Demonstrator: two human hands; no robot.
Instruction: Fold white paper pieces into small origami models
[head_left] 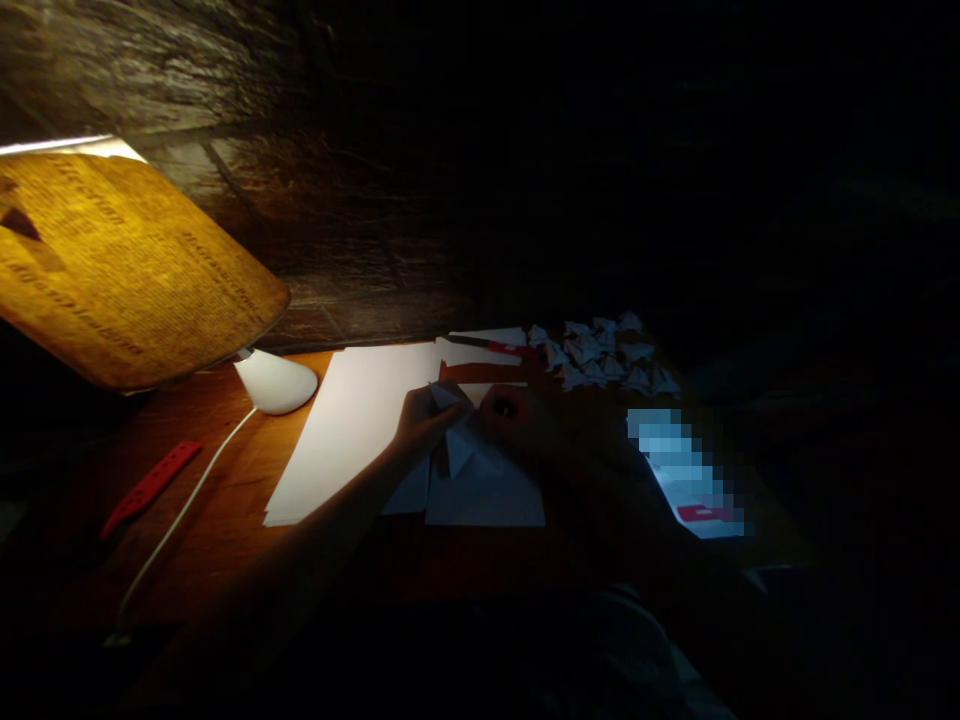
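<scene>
My left hand (427,415) is closed on a piece of folded paper (459,450), which shows creased, pointed flaps. On the paper's other side is my right hand (511,415), in deep shadow with its fingers curled in against the edge of the same piece. Beneath both hands lies a white sheet (487,498). A larger stack of white paper (352,420) rests just to the left, partly covered by my left forearm.
Several small folded paper shapes (592,350) sit at the back right. A long dark-and-red tool (491,345) lies on paper slips. A lit phone (686,480) is on the right. Left are a lamp (276,383), its cord and a red strip with holes (154,488).
</scene>
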